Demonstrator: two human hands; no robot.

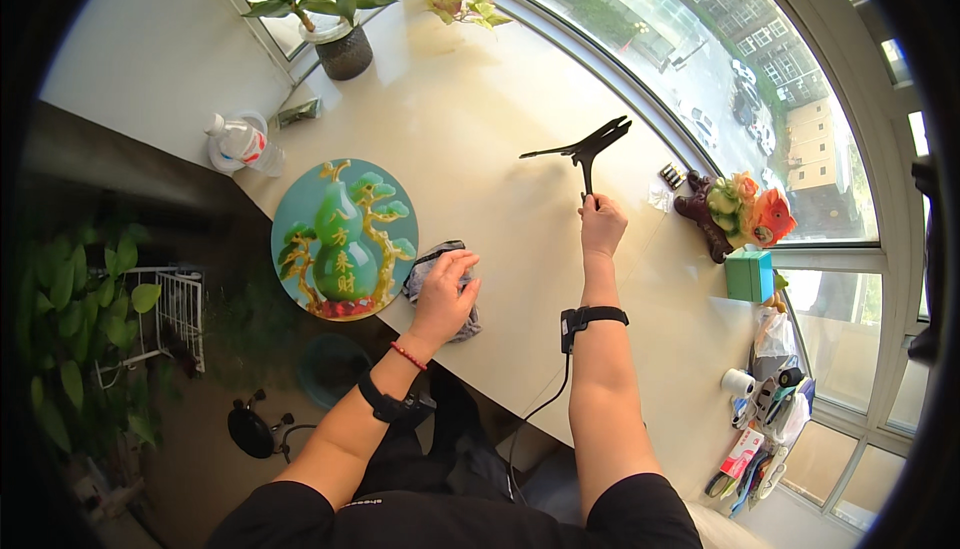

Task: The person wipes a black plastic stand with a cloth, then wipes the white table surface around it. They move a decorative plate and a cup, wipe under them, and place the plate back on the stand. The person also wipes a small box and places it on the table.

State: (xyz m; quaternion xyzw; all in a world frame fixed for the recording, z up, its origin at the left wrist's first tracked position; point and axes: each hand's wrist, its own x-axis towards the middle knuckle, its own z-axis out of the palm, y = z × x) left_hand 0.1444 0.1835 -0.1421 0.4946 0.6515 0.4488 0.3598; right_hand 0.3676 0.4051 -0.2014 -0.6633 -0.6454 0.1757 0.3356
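My right hand (pixel 604 226) grips the lower end of a black folding plate stand (pixel 587 150), whose arms spread above the pale tabletop (pixel 517 271). On a bunched grey cloth (pixel 466 321) at the near table edge lies my left hand (pixel 444 295), fingers extended and slightly bent; whether it pinches the cloth cannot be told. Just left of that cloth is a round decorative plate (pixel 343 240) with a green gourd, pine trees and gold characters in relief, partly overhanging the table's edge.
A plastic bottle (pixel 251 145) and a potted plant (pixel 345 52) stand at the far left. Along the window at right are batteries (pixel 672 175), a colourful fish figurine (pixel 739 211), a teal box (pixel 748 276), a white roll (pixel 738 383) and assorted small items. A cable hangs from my right wrist strap.
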